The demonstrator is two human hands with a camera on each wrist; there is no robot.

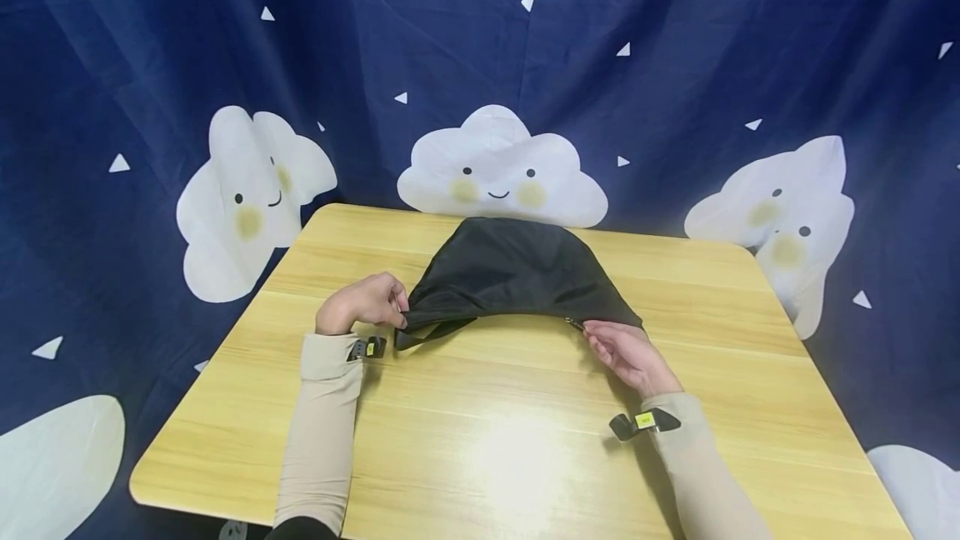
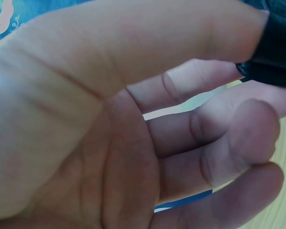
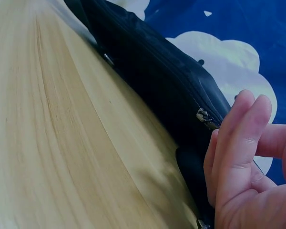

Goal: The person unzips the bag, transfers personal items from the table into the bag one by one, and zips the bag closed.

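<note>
A black fabric zip bag (image 1: 517, 269) lies across the far half of the table, its wide curved side toward the curtain. At its left end my left hand (image 1: 367, 302) pinches the corner between thumb and fingers. In the left wrist view a bit of black fabric (image 2: 279, 52) shows at the thumb tip, with the other fingers loosely bent. My right hand (image 1: 626, 350) pinches the zipper pull (image 1: 574, 324) near the bag's right end. The right wrist view shows the metal zipper slider (image 3: 202, 115) beside the fingertips; the pull's end is hidden by the fingers.
The light wood table (image 1: 450, 432) has rounded corners. A dark blue curtain (image 1: 465, 32) with white clouds hangs close behind and beside it. A second small metal piece (image 3: 108, 59) sits along the bag's lower edge. Each wrist carries a small black camera mount (image 1: 645, 422).
</note>
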